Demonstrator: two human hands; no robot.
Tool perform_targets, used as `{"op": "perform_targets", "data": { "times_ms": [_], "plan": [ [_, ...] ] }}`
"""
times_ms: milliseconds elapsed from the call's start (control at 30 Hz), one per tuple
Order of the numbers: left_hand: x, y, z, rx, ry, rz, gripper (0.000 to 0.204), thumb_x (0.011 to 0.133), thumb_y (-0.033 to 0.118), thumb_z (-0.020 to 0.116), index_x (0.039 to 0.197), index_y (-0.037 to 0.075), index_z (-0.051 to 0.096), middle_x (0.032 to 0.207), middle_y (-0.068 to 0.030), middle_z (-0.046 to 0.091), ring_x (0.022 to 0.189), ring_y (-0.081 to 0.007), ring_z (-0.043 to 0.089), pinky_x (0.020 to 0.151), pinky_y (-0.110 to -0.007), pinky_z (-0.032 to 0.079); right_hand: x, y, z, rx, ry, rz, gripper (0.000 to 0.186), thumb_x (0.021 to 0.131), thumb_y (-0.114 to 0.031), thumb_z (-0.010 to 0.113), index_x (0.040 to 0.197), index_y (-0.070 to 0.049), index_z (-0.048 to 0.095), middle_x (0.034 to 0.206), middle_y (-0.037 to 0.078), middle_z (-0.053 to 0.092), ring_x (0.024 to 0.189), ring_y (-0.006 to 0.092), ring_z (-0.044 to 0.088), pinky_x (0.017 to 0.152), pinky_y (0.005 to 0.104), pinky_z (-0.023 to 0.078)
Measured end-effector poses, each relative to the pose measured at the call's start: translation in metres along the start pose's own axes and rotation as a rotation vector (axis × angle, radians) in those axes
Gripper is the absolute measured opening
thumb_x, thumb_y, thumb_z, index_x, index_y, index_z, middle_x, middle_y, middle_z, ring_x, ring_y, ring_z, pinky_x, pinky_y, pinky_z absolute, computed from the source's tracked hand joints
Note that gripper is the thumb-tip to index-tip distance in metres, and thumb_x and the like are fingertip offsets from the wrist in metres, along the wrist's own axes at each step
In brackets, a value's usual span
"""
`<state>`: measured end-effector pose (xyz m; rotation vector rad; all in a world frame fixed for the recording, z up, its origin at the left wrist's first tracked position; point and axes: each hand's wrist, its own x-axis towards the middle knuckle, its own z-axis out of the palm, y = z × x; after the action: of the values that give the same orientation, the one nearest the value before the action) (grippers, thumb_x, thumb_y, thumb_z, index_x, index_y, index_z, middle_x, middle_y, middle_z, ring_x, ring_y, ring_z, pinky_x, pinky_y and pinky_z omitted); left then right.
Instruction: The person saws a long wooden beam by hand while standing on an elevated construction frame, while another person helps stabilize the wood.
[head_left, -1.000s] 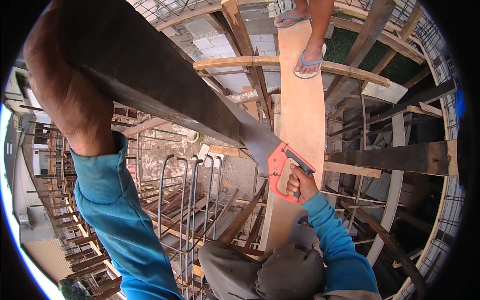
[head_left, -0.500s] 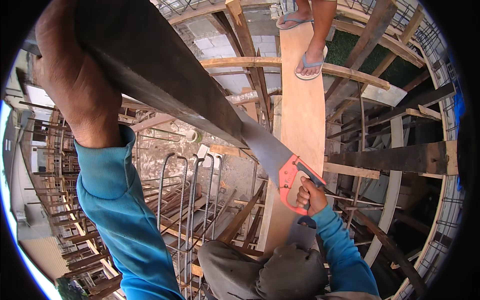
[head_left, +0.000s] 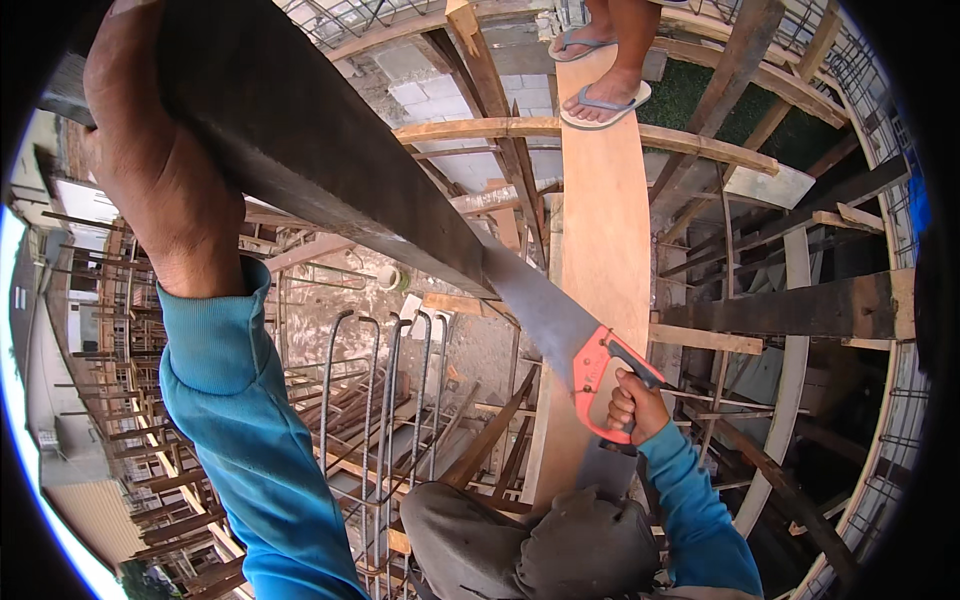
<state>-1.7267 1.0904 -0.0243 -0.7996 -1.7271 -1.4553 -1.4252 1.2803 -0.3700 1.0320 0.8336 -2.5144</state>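
Observation:
A thick dark wooden beam (head_left: 330,150) slants from the upper left down to the middle of the view. My left hand (head_left: 165,185) is closed round its upper end, with most of the fingers hidden behind the wood. In my right hand (head_left: 637,405) is the red and black handle of a handsaw (head_left: 535,305), with my fingers wrapped through the grip. The grey blade reaches up and left to the beam's lower end and meets the wood there. Below the saw are my bent knees in grey trousers (head_left: 570,545).
A plywood plank (head_left: 605,220) runs away from me, and another person's feet in flip-flops (head_left: 607,95) stand on its far part. Bent steel rebar (head_left: 385,400) rises at my left. Timber beams (head_left: 790,305) cross on the right. Far below lies rubble-strewn ground (head_left: 340,290).
My right hand has drawn the saw a little down and to the right. The other person's nearer foot has shifted left and farther away. My left hand still grips the beam.

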Motion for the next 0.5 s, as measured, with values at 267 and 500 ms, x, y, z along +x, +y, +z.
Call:
{"op": "perform_targets", "data": {
  "times_ms": [267, 500],
  "plan": [
    [0.002, -0.006, -0.002, -0.039, -0.001, -0.004, 0.037, 0.096, 0.035, 0.046, 0.124, 0.012, 0.056, 0.123, -0.0079, 0.058, 0.114, -0.0217, 0.056, 0.101, -0.038, 0.043, 0.092, -0.029, 0.083, -0.007, -0.125, -0.105, 0.038, 0.090, -0.030, 0.061, 0.066, -0.016, 0.036, 0.051, -0.005, 0.028, 0.043, 0.0097, 0.031, 0.041, 0.0289, 0.032],
    [-0.005, 0.005, 0.009, -0.253, -0.128, 0.040, 0.043, 0.092, 0.036, 0.053, 0.123, 0.006, 0.056, 0.121, -0.0081, 0.058, 0.111, -0.0202, 0.055, 0.097, -0.034, 0.043, -0.009, 0.016, -0.012, -0.012, 0.012, -0.009, 0.033, 0.093, -0.028, 0.056, 0.068, -0.014, 0.041, 0.050, -0.003, 0.030, 0.040, 0.0108, 0.033, 0.038, 0.0297, 0.032]
  ]
}}
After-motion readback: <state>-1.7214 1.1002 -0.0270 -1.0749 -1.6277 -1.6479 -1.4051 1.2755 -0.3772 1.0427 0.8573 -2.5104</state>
